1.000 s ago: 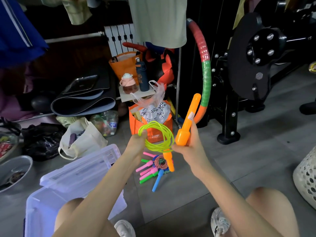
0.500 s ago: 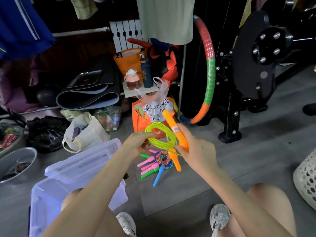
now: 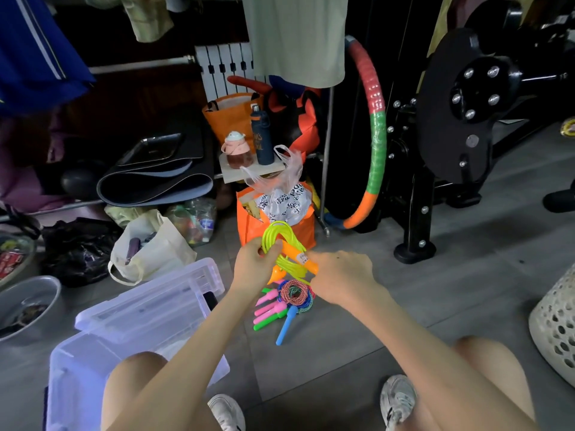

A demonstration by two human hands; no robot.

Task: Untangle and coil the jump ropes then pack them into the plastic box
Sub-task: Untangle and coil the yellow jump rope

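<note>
I hold a jump rope with a neon green cord (image 3: pixel 278 236) coiled into loops and orange handles (image 3: pixel 298 256). My left hand (image 3: pixel 253 265) pinches the coil. My right hand (image 3: pixel 337 276) grips one orange handle, laid across the loops. The second orange handle hangs below the coil. On the floor beneath lie other coiled ropes (image 3: pixel 295 293) with pink, green and blue handles (image 3: pixel 270 309). The clear plastic box (image 3: pixel 93 362) stands open at the lower left, its lid (image 3: pixel 149 303) tipped back.
An orange bag (image 3: pixel 249 225) stands just behind my hands. A weighted hoop (image 3: pixel 375 135) leans on a black exercise machine (image 3: pixel 466 119) at the right. A white perforated basket (image 3: pixel 557 321) sits far right. Bags, rolled mats and metal bowls crowd the left.
My right hand has swung the orange handle down from upright to lie across the green coil. Both hands have dropped lower, closer to the ropes on the floor.
</note>
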